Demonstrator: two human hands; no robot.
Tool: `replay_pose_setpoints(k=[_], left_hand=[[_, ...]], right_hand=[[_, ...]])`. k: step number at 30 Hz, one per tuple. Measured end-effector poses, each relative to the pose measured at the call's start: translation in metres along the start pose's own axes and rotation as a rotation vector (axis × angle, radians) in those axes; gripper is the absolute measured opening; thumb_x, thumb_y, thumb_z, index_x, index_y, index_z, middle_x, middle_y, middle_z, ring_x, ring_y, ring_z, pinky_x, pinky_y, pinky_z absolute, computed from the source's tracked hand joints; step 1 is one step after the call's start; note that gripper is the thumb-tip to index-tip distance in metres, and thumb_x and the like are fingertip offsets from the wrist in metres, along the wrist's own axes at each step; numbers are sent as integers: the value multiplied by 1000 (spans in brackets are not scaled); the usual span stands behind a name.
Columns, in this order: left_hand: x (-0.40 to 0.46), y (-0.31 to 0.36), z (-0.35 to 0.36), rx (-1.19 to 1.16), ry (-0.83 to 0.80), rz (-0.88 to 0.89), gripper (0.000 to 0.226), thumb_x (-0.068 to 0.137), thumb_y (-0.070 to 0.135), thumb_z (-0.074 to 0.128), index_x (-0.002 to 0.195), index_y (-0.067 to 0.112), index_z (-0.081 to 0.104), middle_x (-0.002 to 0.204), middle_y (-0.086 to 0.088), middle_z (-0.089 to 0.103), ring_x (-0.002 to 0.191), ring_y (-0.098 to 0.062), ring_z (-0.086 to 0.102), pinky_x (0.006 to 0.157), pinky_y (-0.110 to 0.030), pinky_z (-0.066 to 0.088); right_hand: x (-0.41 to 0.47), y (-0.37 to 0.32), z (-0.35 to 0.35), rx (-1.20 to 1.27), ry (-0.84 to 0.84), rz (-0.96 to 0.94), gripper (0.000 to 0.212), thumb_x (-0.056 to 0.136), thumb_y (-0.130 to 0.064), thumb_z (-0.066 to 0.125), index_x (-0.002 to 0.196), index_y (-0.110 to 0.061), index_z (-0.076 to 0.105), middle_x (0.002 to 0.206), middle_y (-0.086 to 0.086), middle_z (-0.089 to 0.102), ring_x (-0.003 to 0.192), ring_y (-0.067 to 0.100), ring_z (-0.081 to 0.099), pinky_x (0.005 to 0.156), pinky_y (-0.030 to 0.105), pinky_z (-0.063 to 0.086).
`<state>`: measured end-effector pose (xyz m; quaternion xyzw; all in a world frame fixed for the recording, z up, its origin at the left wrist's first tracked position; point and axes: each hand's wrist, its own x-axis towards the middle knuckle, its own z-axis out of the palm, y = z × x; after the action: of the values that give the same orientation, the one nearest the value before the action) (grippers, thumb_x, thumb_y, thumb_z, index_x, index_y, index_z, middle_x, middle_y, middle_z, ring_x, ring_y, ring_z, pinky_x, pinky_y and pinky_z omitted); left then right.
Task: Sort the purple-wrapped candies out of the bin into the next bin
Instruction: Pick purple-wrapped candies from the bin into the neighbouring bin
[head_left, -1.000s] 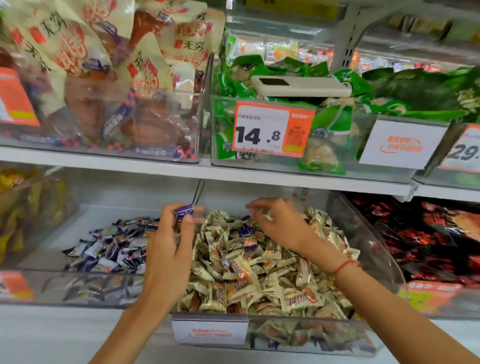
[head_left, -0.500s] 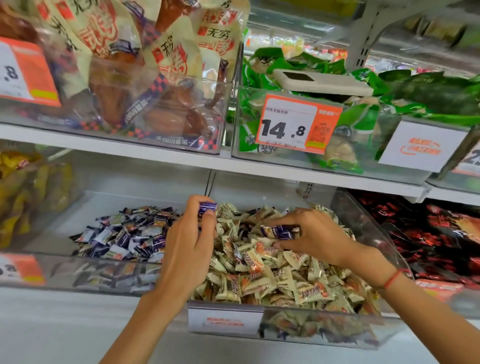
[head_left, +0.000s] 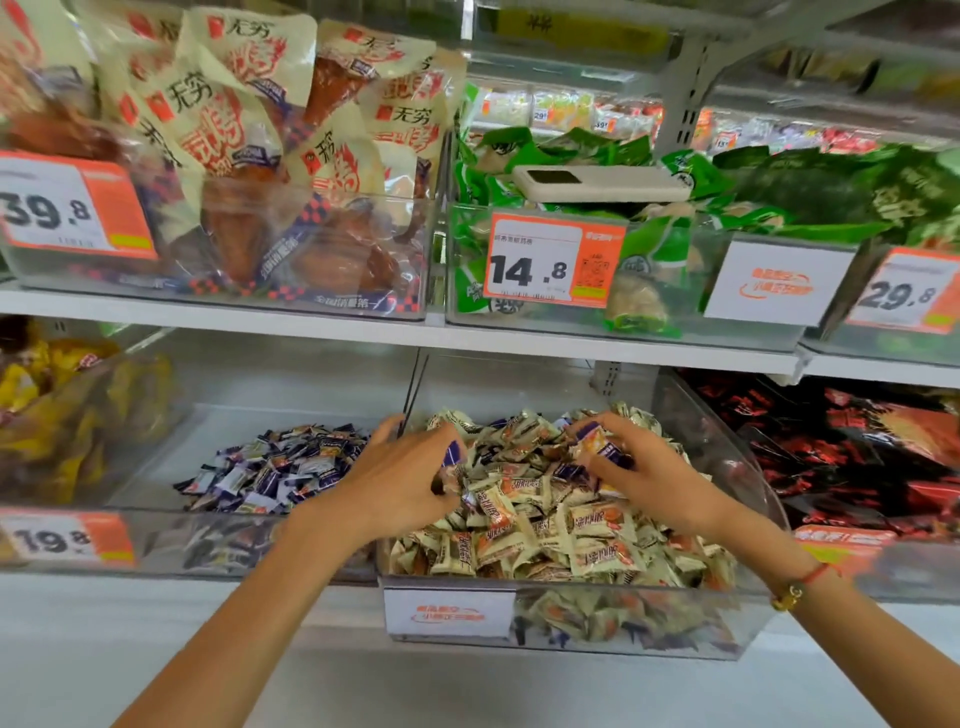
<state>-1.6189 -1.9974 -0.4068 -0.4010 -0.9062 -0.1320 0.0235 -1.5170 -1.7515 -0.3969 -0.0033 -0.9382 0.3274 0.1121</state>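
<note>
Nearest, the clear bin (head_left: 566, 618) of cream-wrapped candies (head_left: 550, 525); its front label hides part of the heap. Over it, the left hand (head_left: 395, 480) curls around a purple-wrapped candy (head_left: 453, 453), mostly hidden, long axis roughly upright. The right hand (head_left: 644, 467) pinches another candy (head_left: 602, 447), tilted. Left, the next bin (head_left: 156, 540) holds purple candies (head_left: 275, 467).

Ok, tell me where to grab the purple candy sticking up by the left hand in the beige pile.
Pinch the purple candy by its raised upper end, coming from above. It stands tilted, partly buried among beige candies, right beside the left hand.
</note>
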Motion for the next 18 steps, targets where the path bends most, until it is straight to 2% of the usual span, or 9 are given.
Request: replay_pose_setpoints(k=[3,4,7,9,11,14,15,17,18], left_hand=[[11,6,4,121,-78,63,52,75,50,72,117,30,49,99,13,61,115,-12,50,118,-37,2],[14,8,6,157,-71,87,54,75,52,71,120,30,51,101,11,64,119,-14,49,118,-37,3],[23,11,10,240,-96,121,54,79,53,68,125,27,55,96,7,67,119,-18,51,119,-39,5],[26,10,7,195,-93,147,37,80,52,67,106,27,60,77,13,54,105,-21,52,116,-39,16],[24,8,3,120,-50,160,28,80,55,64,88,29,57,72,15,46,92,-16,45,101,-36,33],[17,6,0,39,73,135,39,81,61,54,92,24,62,79,11,54,85,-10,47,80,-28,38],[14,6,-2,24,132,141,41,81,63,49,93,25,61,78,12,54,81,-7,48,78,-26,40],[6,11,-3,-32,246,148,39,83,61,43,92,27,57,75,16,52,69,3,46,67,-15,37],[3,14,-4,-80,299,136,34,84,59,44,93,29,56,73,17,52,63,5,45,60,-13,35]], right_hand=[[-2,-4,-1,64,34,-21,16,98,-24,53,105,-39,55,104,-17,64,92,-7,60,76,12,44],[-2,-4,-1,72,45,-17,14,98,-25,52,104,-37,58,103,-15,65,90,-7,60,75,12,44],[-4,-5,-2,141,52,-3,16,97,-31,53,99,-22,65,82,7,65,65,20,56,61,30,43],[-6,-7,-4,247,45,15,30,92,-36,55,84,-8,62,61,7,50,52,15,45,52,24,38],[-8,-6,-6,313,52,50,39,89,-37,60,72,-2,55,52,-3,43,47,13,41,50,18,40],[-7,-3,-9,275,74,94,39,86,-39,67,62,-9,59,58,11,58,60,29,58,62,23,47],[-4,-2,-10,259,94,95,38,86,-39,68,57,-14,60,56,10,58,54,27,56,58,26,45],[7,-3,-10,182,151,61,39,87,-34,68,53,-20,55,43,-7,49,40,9,43,49,18,34],[15,-4,-7,73,167,33,41,88,-33,68,53,-20,52,41,-10,45,39,7,40,47,17,30]])
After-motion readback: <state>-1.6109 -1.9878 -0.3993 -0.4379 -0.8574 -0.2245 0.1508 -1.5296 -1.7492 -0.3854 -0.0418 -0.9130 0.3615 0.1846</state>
